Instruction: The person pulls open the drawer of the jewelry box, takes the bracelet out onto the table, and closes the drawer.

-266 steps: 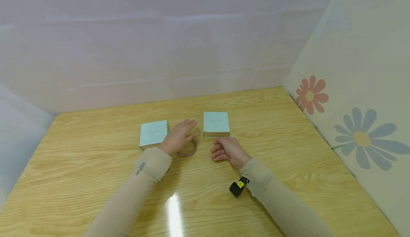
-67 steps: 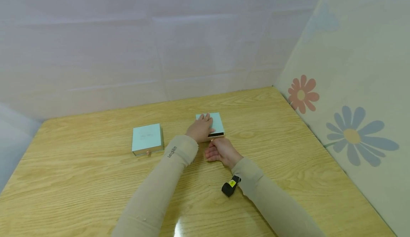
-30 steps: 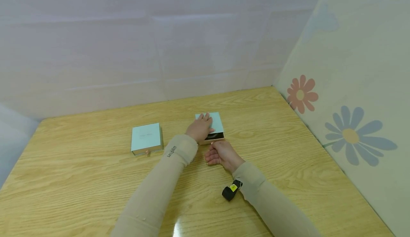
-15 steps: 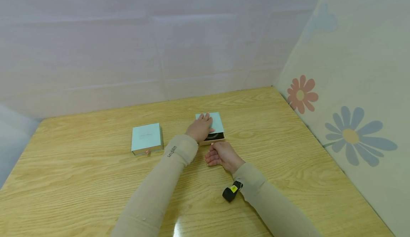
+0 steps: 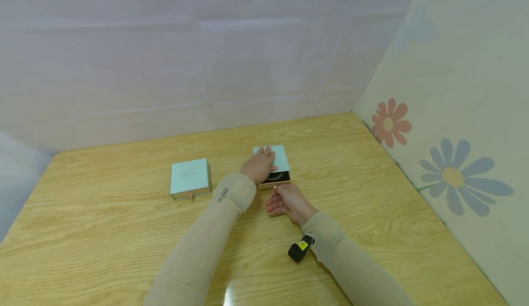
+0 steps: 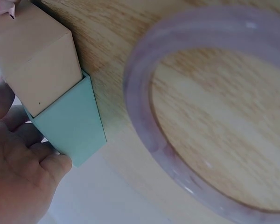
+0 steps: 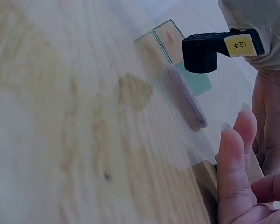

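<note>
My left hand (image 5: 258, 166) lies spread over the light-blue top of the right-hand box (image 5: 282, 158), its fingers resting on the sleeve. Below it, my right hand (image 5: 289, 202) pinches a small pink pull tab (image 6: 11, 10) at the drawer front. The tan drawer (image 6: 44, 70) stands partly out of the sleeve, showing a black lining (image 5: 283, 176) with a greyish curved band in it. A pale purple bangle (image 6: 140, 98) lies on the table near the box in the left wrist view; the left forearm hides it from the head view.
A second light-blue box (image 5: 190, 177), drawer pushed in and pull tab facing me, sits to the left. All stand on a wood-grain table (image 5: 103, 232). A pale sheet (image 5: 165, 67) rises behind, and a flowered wall (image 5: 467, 113) borders the right.
My left hand has moved right from above the bangle onto the right-hand box. That box's drawer has slid out towards me with my right hand, uncovering the black lining.
</note>
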`<state>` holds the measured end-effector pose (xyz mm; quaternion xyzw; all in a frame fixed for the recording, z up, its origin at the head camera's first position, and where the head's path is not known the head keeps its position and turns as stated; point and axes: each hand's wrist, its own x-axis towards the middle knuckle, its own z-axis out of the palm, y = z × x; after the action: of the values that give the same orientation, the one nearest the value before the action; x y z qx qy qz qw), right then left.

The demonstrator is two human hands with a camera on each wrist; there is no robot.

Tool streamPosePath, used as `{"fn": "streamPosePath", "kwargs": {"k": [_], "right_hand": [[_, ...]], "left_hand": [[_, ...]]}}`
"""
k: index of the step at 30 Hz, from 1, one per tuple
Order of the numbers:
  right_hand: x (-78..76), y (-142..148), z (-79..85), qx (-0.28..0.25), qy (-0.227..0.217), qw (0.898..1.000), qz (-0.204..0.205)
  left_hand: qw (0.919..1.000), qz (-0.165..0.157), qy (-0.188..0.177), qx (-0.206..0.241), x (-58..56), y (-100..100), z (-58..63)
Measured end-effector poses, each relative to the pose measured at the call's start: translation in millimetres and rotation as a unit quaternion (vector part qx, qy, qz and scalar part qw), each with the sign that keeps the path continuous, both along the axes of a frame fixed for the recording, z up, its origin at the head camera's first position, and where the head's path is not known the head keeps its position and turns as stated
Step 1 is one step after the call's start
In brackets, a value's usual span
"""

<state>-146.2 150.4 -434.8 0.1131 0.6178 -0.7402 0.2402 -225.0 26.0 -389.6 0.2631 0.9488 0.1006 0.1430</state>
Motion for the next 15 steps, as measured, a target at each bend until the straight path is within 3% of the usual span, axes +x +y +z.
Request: {"fn": "streamPosePath", "kwargs": {"k": [15], "right_hand": [[2.4,0.5,-1.2,0.008,0.004,1.000,0.001]], "left_hand": [[1.0000,0.005,-0.005,-0.003,-0.8,0.6,-0.7]]}}
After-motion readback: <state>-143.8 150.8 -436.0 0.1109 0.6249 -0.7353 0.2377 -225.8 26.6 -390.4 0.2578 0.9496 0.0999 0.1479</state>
